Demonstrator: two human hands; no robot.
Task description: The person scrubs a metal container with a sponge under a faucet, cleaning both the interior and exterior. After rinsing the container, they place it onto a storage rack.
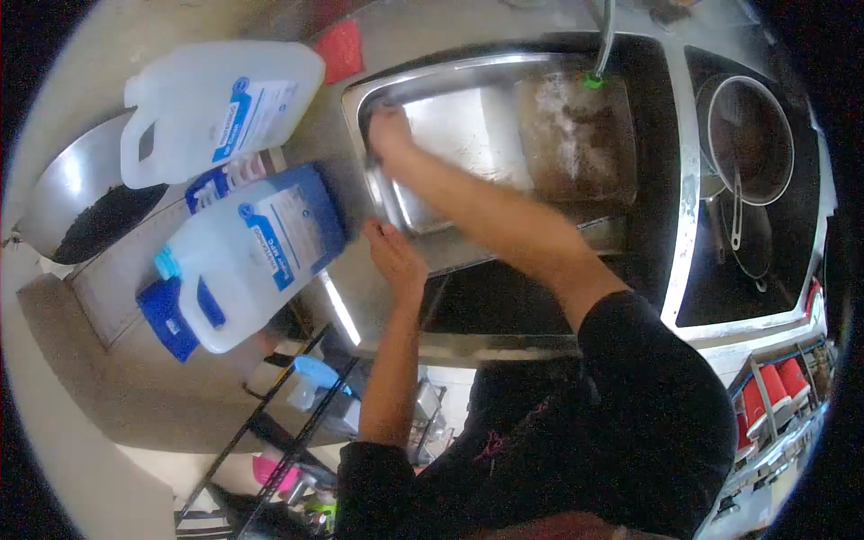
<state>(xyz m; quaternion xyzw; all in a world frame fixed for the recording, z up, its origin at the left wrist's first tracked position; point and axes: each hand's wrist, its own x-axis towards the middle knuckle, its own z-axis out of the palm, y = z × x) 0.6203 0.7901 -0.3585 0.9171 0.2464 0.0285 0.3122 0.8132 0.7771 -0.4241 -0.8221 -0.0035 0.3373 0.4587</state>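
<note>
A shiny rectangular metal tray (468, 126) lies tilted over the sink, its left end nearest me. At the tray's far left corner, my right hand (391, 135) is closed and pressed against the inside. What it holds, if anything, is hidden beneath the fingers. My left hand (399, 261) grips the tray's near left rim, fingers curled at the edge. Brown, wet-looking residue and whitish streaks cover the right part (576, 135) of the metal surface. A thin tap spout with a green tip (592, 81) hangs above that part.
Two large jugs, one whitish (207, 108) and one with blue liquid (261, 252), stand left of the sink. A metal bowl (81, 180) and a red cloth-like piece (339, 51) are nearby. Pans (747, 139) sit in the right basin. A black wire rack (270, 441) stands lower left.
</note>
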